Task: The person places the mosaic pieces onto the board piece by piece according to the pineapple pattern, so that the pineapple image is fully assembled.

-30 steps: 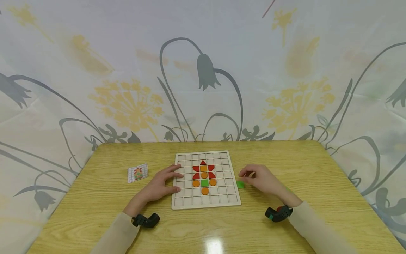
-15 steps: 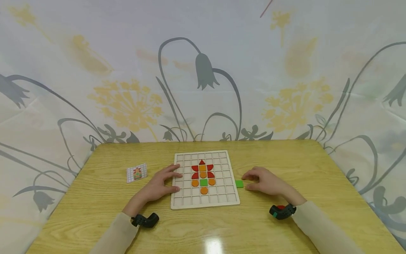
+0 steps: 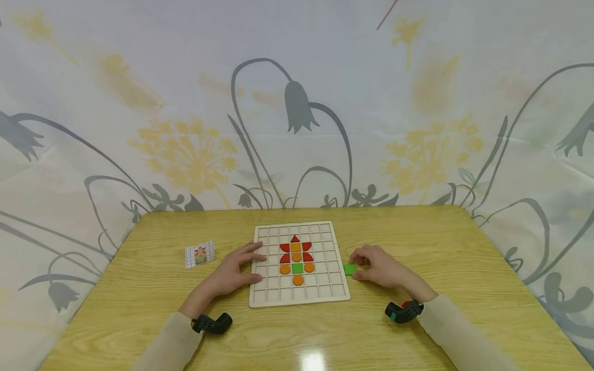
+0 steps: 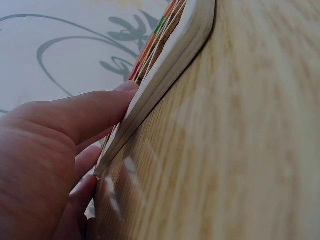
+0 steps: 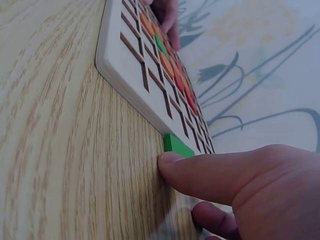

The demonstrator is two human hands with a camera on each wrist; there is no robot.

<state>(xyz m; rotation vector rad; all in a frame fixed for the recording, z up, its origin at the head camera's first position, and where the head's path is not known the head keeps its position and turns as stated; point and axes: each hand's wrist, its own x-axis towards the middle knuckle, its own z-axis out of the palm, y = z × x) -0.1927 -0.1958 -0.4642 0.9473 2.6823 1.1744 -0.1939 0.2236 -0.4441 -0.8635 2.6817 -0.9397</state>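
A pale gridded board (image 3: 325,286) lies on the table, its cells partly filled with red, orange and green tiles. My left hand (image 3: 233,268) rests at the board's left edge, fingers extended onto its rim; the left wrist view shows the thumb (image 4: 100,112) against that edge. Beside the right edge lies a loose green square tile (image 3: 349,269), outside the grid. Thumb and forefinger of my right hand (image 3: 382,267) pinch this tile at its near and far sides. In the right wrist view the thumb presses on the green tile (image 5: 176,145), next to the board's side.
A small pattern card (image 3: 200,254) with a similar coloured figure lies on the wooden table (image 3: 274,340), left of the board. Something red (image 3: 406,304) shows partly behind the right wrist camera (image 3: 402,313). A patterned cloth (image 3: 297,170) hangs behind the table.
The green tile, partly covered and tilted-looking a second ago, lay flat by the board half a second ago. My right hand drew off, then came back to it. My left hand stayed put.
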